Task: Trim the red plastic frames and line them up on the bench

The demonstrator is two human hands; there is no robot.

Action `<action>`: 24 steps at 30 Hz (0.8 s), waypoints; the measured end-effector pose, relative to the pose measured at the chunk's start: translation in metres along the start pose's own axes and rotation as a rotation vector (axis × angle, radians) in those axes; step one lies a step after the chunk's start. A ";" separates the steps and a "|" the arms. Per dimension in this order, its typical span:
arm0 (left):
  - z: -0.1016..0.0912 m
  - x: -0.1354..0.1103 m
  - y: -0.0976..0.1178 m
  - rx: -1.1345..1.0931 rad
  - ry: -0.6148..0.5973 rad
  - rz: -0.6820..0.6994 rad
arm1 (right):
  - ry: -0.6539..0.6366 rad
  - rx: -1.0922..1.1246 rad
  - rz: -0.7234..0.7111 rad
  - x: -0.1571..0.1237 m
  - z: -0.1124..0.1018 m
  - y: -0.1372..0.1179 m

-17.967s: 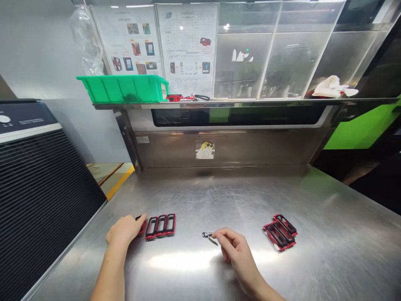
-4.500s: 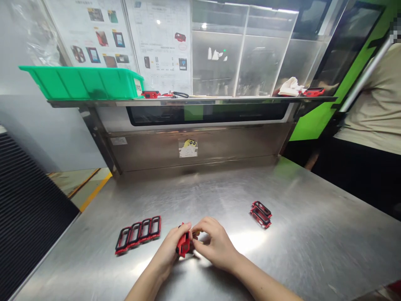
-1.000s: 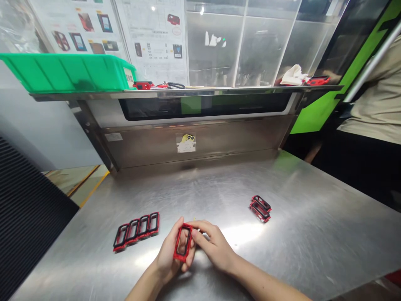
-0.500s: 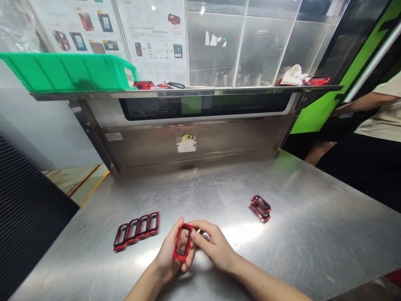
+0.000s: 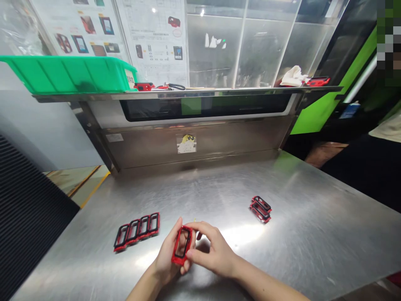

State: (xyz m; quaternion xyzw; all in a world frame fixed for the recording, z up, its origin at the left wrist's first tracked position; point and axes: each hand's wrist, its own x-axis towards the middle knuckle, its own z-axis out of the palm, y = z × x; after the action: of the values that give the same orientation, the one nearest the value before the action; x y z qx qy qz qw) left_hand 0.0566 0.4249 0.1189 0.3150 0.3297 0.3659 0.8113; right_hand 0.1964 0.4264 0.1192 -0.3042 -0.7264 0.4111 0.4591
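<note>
left hand [image 5: 167, 260] + right hand [image 5: 216, 255] hold red frame [image 5: 177, 260] | green bin [image 5: 69, 74] shelved

I count one left hand [image 5: 171, 259] and one right hand [image 5: 216, 255] above the stainless steel table [image 5: 313, 234], with one red-and-black rectangular frame [image 5: 177, 246] held between them. On the table, left of the hands, four more frames [image 5: 135, 232] lie in a joined row. To their right, one small pile of frames [image 5: 260, 208] holds at least two, though I can't get an exact count from here. Beyond the table's back edge, I see one green plastic bin [image 5: 67, 75], one white cloth [image 5: 293, 77] and two printed sheets [image 5: 153, 42].
</note>
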 end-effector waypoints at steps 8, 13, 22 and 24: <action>0.001 0.000 -0.001 0.007 -0.006 0.020 | 0.001 -0.040 0.026 -0.001 0.000 -0.002; 0.003 0.000 0.002 0.004 0.034 -0.010 | -0.019 -0.012 0.039 -0.001 0.000 -0.001; 0.003 0.002 0.004 -0.007 0.072 -0.043 | -0.054 0.009 0.071 0.003 -0.001 -0.002; 0.002 0.004 0.006 0.017 0.142 -0.050 | -0.059 -0.004 0.105 0.003 0.001 0.000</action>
State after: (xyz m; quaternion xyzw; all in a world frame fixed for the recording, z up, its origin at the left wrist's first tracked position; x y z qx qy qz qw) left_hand 0.0578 0.4305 0.1238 0.2867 0.3975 0.3640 0.7920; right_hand 0.1944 0.4289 0.1198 -0.3305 -0.7236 0.4420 0.4146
